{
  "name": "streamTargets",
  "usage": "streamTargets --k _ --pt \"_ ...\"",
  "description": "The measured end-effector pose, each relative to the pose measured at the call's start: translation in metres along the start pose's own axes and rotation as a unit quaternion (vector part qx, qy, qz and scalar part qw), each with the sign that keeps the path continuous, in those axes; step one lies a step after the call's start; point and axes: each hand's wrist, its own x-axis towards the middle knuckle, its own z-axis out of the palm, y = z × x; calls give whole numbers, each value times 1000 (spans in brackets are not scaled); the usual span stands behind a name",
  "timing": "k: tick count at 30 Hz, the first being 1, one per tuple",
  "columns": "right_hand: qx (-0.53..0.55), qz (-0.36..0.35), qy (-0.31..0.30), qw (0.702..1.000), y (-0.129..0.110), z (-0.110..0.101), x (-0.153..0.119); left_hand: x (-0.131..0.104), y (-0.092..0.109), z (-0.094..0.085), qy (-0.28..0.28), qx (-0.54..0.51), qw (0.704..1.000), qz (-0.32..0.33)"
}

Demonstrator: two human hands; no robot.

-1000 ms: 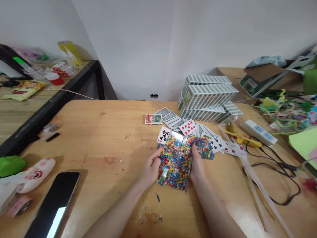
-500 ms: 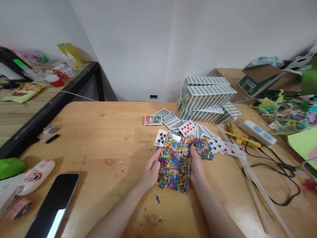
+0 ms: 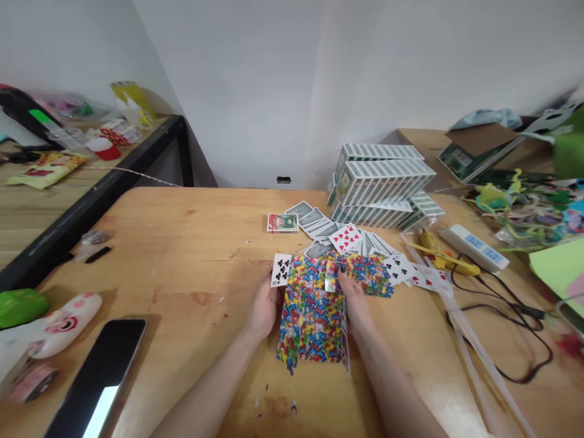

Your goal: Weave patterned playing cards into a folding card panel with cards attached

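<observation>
Between my hands is a panel of playing cards (image 3: 312, 313) with a bright red, blue, yellow and green pattern, several cards laid edge to edge. My left hand (image 3: 263, 309) grips its left edge, fingers partly hidden beneath. On the right, my right hand (image 3: 356, 301) pinches the panel, its dark-nailed thumb on top. A ten of clubs (image 3: 280, 270) sticks out at the upper left. A strip of the same pattern (image 3: 369, 274) extends right, towards more clubs cards (image 3: 398, 268). Beyond lie grey-backed cards (image 3: 319, 226) and a face-up hearts card (image 3: 345, 238).
Striped card boxes (image 3: 385, 182) are stacked at the back right, with a red-and-green card pack (image 3: 282, 223) left of them. A yellow glue gun (image 3: 449, 258), power strip (image 3: 475, 247) and black cable (image 3: 506, 307) lie right. A phone (image 3: 98, 377) lies front left.
Both hands have shifted slightly left and the panel with them. Its lower edge now reaches nearer to me, and the ten of clubs has moved left and down.
</observation>
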Motion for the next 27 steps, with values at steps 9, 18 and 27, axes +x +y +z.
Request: streamTargets --k 9,18,27 --pt "-74 -49 37 995 6 -3 0 6 -4 -8 -33 54 995 -79" --pt "-130 -176 94 971 15 9 -10 3 -5 -5 66 336 936 77" --pt "-482 -330 135 801 20 22 -13 -1 -10 -1 136 543 817 141"
